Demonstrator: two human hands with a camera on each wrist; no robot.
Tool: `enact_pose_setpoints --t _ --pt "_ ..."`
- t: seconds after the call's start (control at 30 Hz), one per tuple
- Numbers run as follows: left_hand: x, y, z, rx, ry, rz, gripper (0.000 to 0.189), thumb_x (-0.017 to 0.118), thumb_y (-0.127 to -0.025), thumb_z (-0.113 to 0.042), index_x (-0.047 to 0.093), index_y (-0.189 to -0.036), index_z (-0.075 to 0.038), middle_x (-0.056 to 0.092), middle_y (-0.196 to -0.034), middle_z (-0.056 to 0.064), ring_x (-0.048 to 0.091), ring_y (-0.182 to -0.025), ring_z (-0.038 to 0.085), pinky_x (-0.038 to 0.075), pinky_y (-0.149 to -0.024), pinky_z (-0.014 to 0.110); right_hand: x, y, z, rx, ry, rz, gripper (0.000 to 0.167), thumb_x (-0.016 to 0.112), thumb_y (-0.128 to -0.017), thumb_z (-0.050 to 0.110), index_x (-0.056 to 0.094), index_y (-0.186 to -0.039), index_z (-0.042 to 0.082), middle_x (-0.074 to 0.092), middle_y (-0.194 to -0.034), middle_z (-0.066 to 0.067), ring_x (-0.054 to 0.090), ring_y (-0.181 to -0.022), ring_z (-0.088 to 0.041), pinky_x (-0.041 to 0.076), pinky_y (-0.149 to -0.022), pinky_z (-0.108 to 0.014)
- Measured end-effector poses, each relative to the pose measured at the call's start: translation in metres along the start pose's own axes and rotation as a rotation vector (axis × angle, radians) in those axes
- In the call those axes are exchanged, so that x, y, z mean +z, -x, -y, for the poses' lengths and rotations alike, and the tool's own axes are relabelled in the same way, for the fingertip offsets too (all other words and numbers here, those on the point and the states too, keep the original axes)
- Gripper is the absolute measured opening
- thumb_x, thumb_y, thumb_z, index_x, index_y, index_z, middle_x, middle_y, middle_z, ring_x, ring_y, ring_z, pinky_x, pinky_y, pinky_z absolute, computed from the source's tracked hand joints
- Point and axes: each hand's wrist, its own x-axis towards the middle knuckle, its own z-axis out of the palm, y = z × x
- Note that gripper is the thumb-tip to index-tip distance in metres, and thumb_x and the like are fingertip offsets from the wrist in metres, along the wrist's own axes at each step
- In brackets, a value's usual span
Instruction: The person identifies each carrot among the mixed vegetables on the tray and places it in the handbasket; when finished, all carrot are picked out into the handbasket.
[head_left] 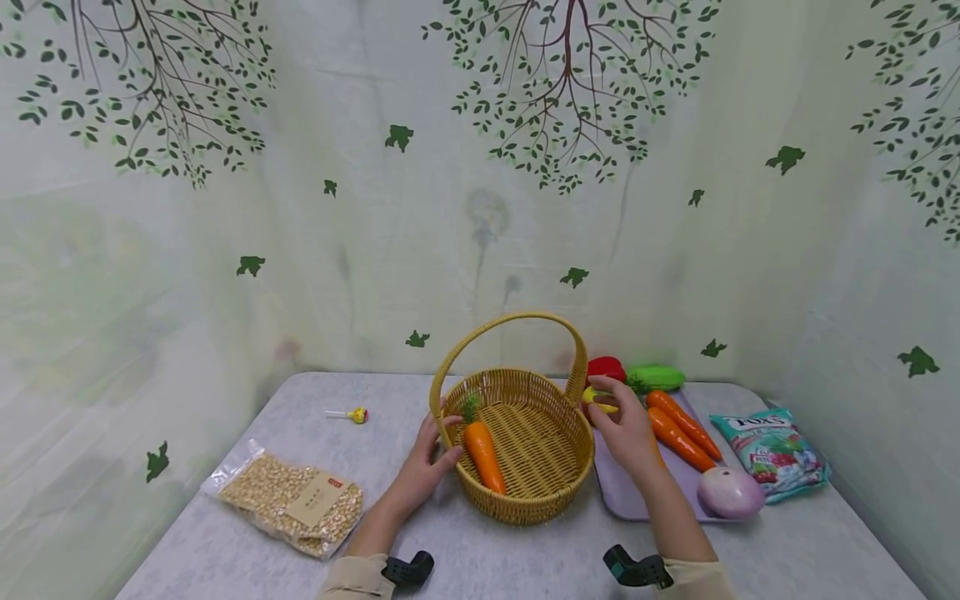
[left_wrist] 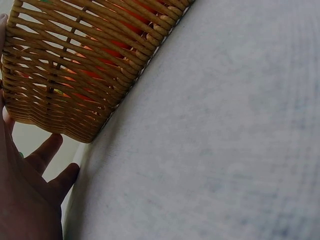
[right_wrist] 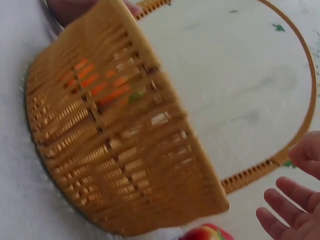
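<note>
A round wicker basket point(head_left: 525, 510) with a tall handle stands on the table, and an orange carrot point(head_left: 483, 457) with a green top leans inside it. My left hand point(head_left: 422, 468) holds the basket's left rim near the handle's foot; in the left wrist view two of its fingers stick out past the basket wall. To the right of the basket, my right hand point(head_left: 624, 427) hovers over the tray with fingers spread and slightly bent. Beside its fingertips shows a yellow item point(head_left: 600, 400), partly hidden. In the right wrist view, nothing is seen between the right fingers point(right_wrist: 282, 207).
A lilac tray point(head_left: 622, 500) bears two carrots point(head_left: 678, 433), a purple onion point(head_left: 731, 492), a green vegetable point(head_left: 656, 377) and a red pepper-like item point(head_left: 606, 368). A teal candy bag point(head_left: 776, 454) lies right. At left are a lollipop point(head_left: 358, 415) and a bag of grains point(head_left: 292, 500).
</note>
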Motion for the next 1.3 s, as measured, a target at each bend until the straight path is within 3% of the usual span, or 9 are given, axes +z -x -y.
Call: enact_pose_setpoints --t 0.13,0.27,0.43,0.53,0.77,0.93,1.1,1.3 --pt "-0.001 0.002 -0.007 0.005 -0.004 -0.003 0.045 0.060 -0.098 -0.011 0.049 -0.141 -0.004 0.010 -0.167 0.020 0.016 -0.152 0.049 0.022 -0.113 0.073 -0.014 -0.004 -0.009 0.122 0.026 -0.015 0.046 0.055 -0.100 0.018 0.046 -0.145 0.017 0.048 -0.149 -0.011 0.048 -0.134 -0.034 0.040 -0.112 -0.055" --pt "0.000 0.000 -0.004 0.003 -0.037 -0.023 0.045 0.060 -0.097 -0.010 0.049 -0.141 -0.006 0.011 -0.168 0.017 0.017 -0.151 0.048 0.025 -0.112 0.073 -0.025 -0.010 -0.019 0.222 0.041 -0.011 0.050 0.054 -0.101 0.023 0.042 -0.149 0.022 0.044 -0.153 -0.010 0.043 -0.138 -0.033 0.043 -0.109 -0.054" --pt "-0.001 -0.001 -0.006 0.008 -0.024 -0.020 0.044 0.059 -0.098 -0.011 0.049 -0.140 -0.008 0.012 -0.168 0.016 0.016 -0.152 0.046 0.024 -0.113 0.072 -0.035 -0.012 -0.030 0.277 0.082 -0.013 0.054 0.054 -0.100 0.022 0.039 -0.151 0.019 0.039 -0.156 -0.014 0.039 -0.140 -0.036 0.040 -0.110 -0.057" --pt "-0.002 -0.001 -0.004 0.017 -0.001 -0.011 0.044 0.059 -0.098 -0.011 0.050 -0.140 -0.006 0.011 -0.168 0.017 0.013 -0.153 0.045 0.020 -0.114 0.072 -0.039 -0.010 -0.037 0.292 0.113 0.018 0.055 0.053 -0.100 0.020 0.038 -0.152 0.014 0.034 -0.158 -0.019 0.036 -0.141 -0.041 0.038 -0.111 -0.060" --pt "-0.002 -0.002 0.033 0.047 -0.054 0.002 0.046 0.061 -0.098 -0.019 0.049 -0.143 -0.013 0.011 -0.169 0.013 0.010 -0.155 0.039 0.021 -0.115 0.068 -0.038 -0.006 -0.060 0.279 0.204 0.079 0.054 0.054 -0.099 0.018 0.040 -0.149 0.006 0.028 -0.157 -0.028 0.029 -0.142 -0.047 0.029 -0.114 -0.065" --pt "-0.002 0.000 0.035 0.032 -0.045 0.014 0.048 0.060 -0.099 -0.021 0.048 -0.144 -0.012 0.011 -0.169 0.013 0.010 -0.155 0.038 0.022 -0.115 0.068 -0.036 -0.004 -0.070 0.288 0.263 0.103 0.052 0.054 -0.099 0.019 0.041 -0.147 0.004 0.033 -0.154 -0.028 0.036 -0.136 -0.045 0.032 -0.112 -0.065" --pt "0.000 -0.003 0.037 0.021 -0.046 0.015 0.046 0.061 -0.099 -0.021 0.049 -0.143 -0.018 0.011 -0.169 0.009 0.010 -0.155 0.037 0.023 -0.116 0.067 -0.036 -0.004 -0.076 0.316 0.305 0.103 0.053 0.057 -0.097 0.017 0.042 -0.146 0.003 0.040 -0.147 -0.027 0.044 -0.125 -0.042 0.040 -0.107 -0.062" --pt "0.000 -0.005 0.035 0.031 -0.044 -0.004 0.045 0.062 -0.098 -0.019 0.051 -0.142 -0.021 0.011 -0.170 0.007 0.013 -0.155 0.036 0.023 -0.116 0.067 -0.036 -0.005 -0.076 0.303 0.344 0.118 0.052 0.057 -0.095 0.013 0.043 -0.145 0.003 0.039 -0.143 -0.031 0.044 -0.122 -0.044 0.038 -0.105 -0.064"
